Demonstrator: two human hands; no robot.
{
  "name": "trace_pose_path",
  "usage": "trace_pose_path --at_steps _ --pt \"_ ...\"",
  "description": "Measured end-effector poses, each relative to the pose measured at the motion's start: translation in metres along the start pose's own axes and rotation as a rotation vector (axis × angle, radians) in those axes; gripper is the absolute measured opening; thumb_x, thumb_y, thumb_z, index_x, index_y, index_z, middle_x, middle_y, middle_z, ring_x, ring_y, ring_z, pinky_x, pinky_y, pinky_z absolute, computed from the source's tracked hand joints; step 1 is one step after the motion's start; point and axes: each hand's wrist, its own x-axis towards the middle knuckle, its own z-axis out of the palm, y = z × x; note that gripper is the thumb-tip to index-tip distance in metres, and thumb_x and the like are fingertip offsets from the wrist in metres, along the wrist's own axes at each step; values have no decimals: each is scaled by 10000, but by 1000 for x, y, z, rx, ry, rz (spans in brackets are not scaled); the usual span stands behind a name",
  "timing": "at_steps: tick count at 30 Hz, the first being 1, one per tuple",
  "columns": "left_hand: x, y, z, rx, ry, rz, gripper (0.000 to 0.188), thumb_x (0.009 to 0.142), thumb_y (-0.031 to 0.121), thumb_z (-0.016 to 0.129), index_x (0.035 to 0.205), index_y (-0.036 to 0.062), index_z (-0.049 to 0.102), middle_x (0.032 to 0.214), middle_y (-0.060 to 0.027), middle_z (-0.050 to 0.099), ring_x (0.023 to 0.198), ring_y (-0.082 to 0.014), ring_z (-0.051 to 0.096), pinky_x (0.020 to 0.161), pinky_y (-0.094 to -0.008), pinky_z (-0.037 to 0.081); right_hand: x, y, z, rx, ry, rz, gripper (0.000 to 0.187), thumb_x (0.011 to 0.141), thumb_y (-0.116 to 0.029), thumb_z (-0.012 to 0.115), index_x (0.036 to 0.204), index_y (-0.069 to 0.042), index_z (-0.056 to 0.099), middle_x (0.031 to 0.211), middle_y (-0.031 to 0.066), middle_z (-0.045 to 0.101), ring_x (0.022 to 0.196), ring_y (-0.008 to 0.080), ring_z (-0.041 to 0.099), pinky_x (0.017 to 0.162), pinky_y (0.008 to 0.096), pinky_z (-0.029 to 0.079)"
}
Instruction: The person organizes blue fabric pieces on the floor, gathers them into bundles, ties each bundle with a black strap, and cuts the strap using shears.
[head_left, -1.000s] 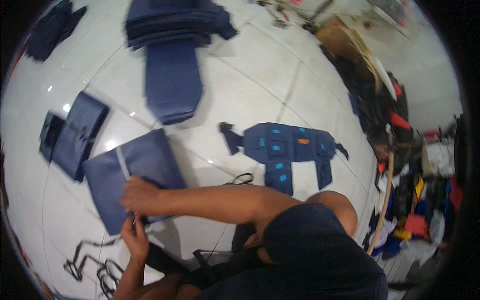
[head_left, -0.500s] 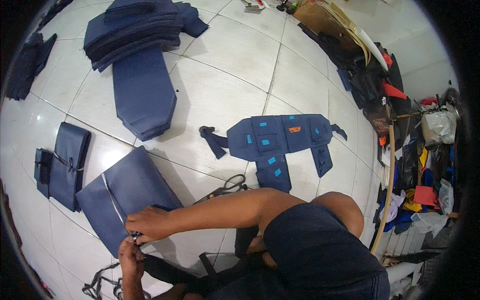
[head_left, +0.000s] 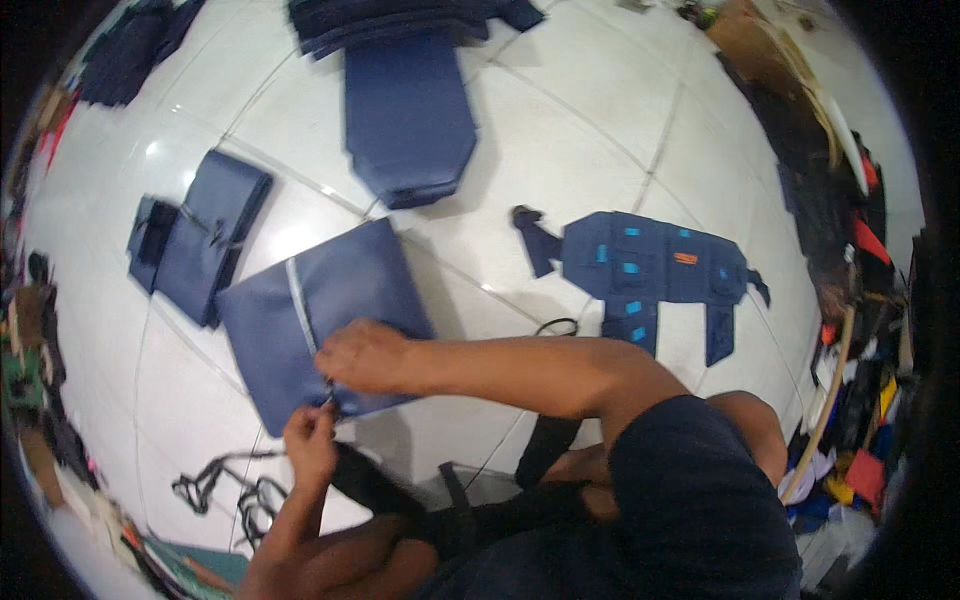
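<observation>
A square bundle of navy sheets (head_left: 370, 270) lies on the floor before me. A narrow pale strap (head_left: 300, 300) runs across its top toward the near edge. Both hands work at that strap's near end: my right hand (head_left: 365, 357) rests over the bundle with its fingers closed on the strap. Just beyond the near edge, my left hand (head_left: 312, 440) pinches the dark end piece of the strap. The exact knot or join between the fingers is hidden and slightly blurred.
Smaller tied navy bundles (head_left: 210, 225) lie to the left. Farther off is a pile of navy panels (head_left: 410, 115). A cut navy piece with blue and orange tags (head_left: 660, 260) lies right. Loose black straps (head_left: 215, 480) lie near left; heaped cloth (head_left: 865, 480) lines the right side.
The view has swung, so the floor items appear shifted right and upward. Both hands stay at the strap's near end, with the right hand still over the bundle.
</observation>
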Motion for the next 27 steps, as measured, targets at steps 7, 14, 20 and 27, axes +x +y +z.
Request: trace_pose_path --at_steps 7,14,20,27 --pt "9 26 -1 52 -94 -16 242 918 144 646 723 18 580 634 8 541 599 -73 455 536 -280 380 -3 6 -17 -31 37 -25 95 799 -125 598 836 -38 594 801 139 642 775 308 675 692 418 542" --pt "21 37 -21 -428 -301 -347 176 929 148 626 814 19 658 676 48 548 579 -34 440 525 -220 341 -40 -35 -14 40 -96 -23 90 804 -111 587 851 -41 557 802 134 590 765 315 634 667 442 530" --pt "25 30 -20 -305 -461 -58 199 952 132 567 1028 15 709 756 48 606 620 -32 461 558 -196 351 -24 -69 -11 201 -78 113 111 858 -99 545 932 -17 555 881 159 602 853 359 631 712 471 525" --pt "29 4 -31 -364 -547 1 206 985 148 568 1085 25 699 800 42 633 665 -30 474 599 -201 379 14 -49 -37 276 -293 101 179 902 -140 544 990 6 597 989 192 632 945 378 635 838 453 500"
